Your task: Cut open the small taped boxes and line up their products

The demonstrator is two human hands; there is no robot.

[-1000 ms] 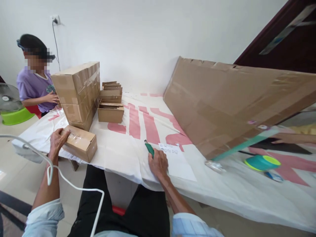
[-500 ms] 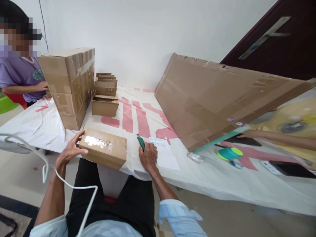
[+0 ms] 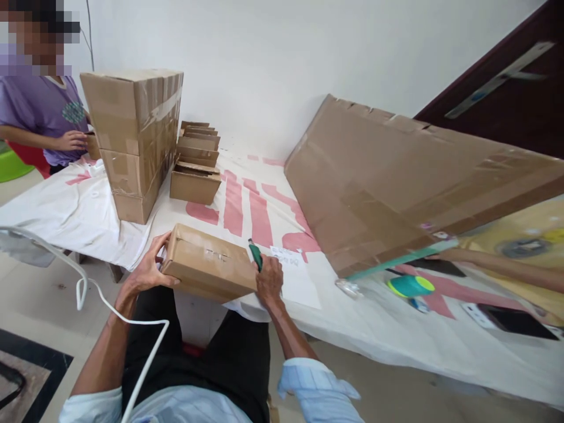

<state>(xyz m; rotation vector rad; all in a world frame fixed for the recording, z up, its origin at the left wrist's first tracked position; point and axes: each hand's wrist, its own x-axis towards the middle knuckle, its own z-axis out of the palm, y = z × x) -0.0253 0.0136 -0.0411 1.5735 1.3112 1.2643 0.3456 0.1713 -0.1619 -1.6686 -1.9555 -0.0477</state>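
A taped cardboard box [image 3: 215, 261] lies at the table's near edge, slightly tilted. My left hand [image 3: 152, 264] grips its left end, thumb on the near side and fingers behind. Closed around a green utility knife [image 3: 255, 255], my right hand [image 3: 269, 279] is at the box's right end, apparently touching it. The knife's dark tip points up and away from me. Just right of that hand lies a white sheet of paper [image 3: 299, 285] with handwriting.
Stacked cardboard boxes [image 3: 127, 129] and a row of open boxes [image 3: 195, 187] stand behind. A large cardboard panel [image 3: 396, 188] leans at right. Tape [image 3: 410, 286] and a phone [image 3: 517, 321] lie farther right. A white cable [image 3: 127, 320] crosses before me. People sit at both sides.
The box has shifted right and turned, so its right end now meets my right hand. My left hand has moved right with it. The green utility knife stays in my right hand.
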